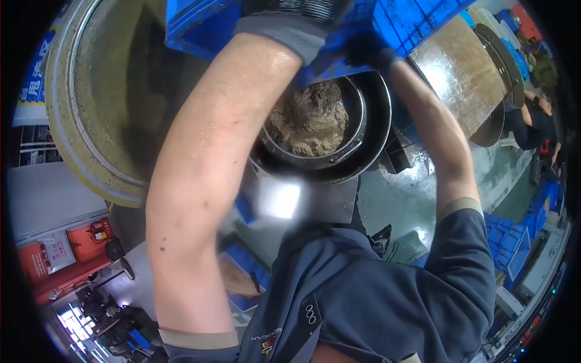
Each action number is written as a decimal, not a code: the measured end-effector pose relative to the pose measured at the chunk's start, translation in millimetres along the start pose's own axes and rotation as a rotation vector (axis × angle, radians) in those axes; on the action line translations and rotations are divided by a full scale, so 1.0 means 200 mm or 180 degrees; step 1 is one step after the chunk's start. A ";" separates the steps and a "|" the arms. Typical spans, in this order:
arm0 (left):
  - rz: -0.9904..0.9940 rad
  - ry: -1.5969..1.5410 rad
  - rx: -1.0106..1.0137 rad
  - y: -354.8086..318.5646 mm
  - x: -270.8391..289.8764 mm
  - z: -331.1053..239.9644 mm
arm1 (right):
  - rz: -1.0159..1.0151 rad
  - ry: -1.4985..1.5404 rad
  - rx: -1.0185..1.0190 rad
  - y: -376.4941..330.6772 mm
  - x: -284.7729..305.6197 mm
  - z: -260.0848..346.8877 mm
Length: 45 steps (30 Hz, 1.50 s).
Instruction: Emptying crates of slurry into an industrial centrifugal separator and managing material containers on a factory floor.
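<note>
1. Your gloved left hand [289, 21] is at the blue crate [206, 27]; how closed its grip is, I cannot tell.
2. Your gloved right hand [366, 53] is there too, grip also unclear.
3. The crate is over wet brown material [318, 124].

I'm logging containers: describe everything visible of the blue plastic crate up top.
The blue, plastic-looking crate shows a ribbed side at right. It looks tilted, its lower edge hiding the far rim of a round black tub; contact is unclear. The person's dark-gloved left hand and right hand are at it, grips unclear. The upper picture edge crops it.
</note>
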<state>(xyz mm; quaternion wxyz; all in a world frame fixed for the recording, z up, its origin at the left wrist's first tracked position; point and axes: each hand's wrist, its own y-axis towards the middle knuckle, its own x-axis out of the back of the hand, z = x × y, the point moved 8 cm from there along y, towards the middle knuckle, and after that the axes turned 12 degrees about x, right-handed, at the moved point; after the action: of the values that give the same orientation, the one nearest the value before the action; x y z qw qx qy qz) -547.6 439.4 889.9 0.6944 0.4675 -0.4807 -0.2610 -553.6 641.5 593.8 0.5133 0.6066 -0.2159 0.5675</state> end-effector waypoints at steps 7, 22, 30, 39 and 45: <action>0.0105 0.0056 0.0010 -0.06 -0.02 -0.01 | 0.0685 -0.0963 -0.1411 0.02 0.10 -0.31; 0.0170 0.0150 0.0000 -0.11 -0.03 0.04 | 0.2292 -0.2579 -0.1566 0.34 0.25 -0.31; 0.0261 0.0277 -0.0141 -0.12 -0.05 0.06 | -0.1498 0.0191 -0.1100 0.83 -0.24 -0.10; 0.0217 0.0320 -0.0092 -0.10 -0.01 0.09 | -0.0028 -0.0073 -0.0590 0.88 -0.32 -0.11; 0.0229 0.0302 -0.0111 -0.11 -0.01 0.07 | 0.0919 -0.0216 -0.0313 0.90 -0.45 0.18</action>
<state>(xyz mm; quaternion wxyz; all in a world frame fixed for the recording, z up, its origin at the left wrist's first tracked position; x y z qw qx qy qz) -559.6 426.8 871.2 0.7333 0.4497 -0.4592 -0.2218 -711.4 512.8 586.8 0.4479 0.5621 -0.3456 0.6033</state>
